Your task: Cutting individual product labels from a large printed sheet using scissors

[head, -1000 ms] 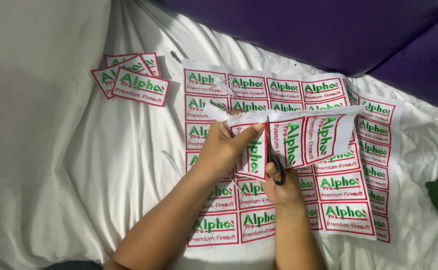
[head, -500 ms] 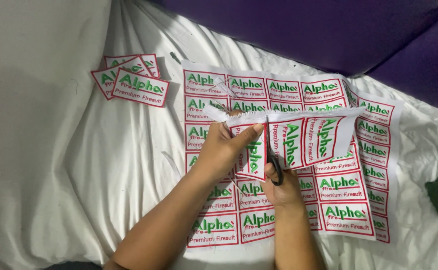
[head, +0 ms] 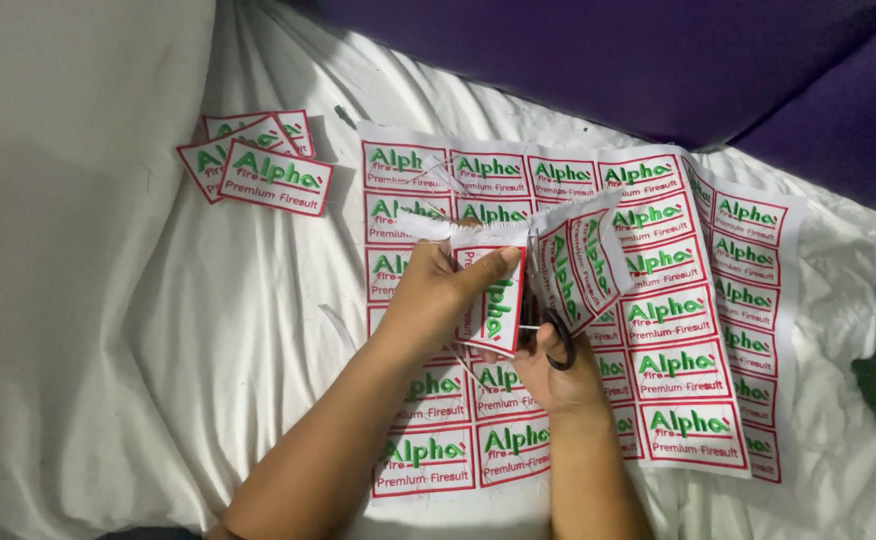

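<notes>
My left hand pinching a strip of embroidered patches, my right hand clamped on scissors, over a white patch sheet, cut patches well apart

Left hand pinches raised strip of labels. Right hand grips scissors, blades in strip. Label sheet on white cloth. Cut labels piled left.

Both forearms are bare up to the near edge of the view, with no sleeve, watch or bracelet on them. The left hand and right hand wear no gloves, and no rings show on the visible fingers
</notes>
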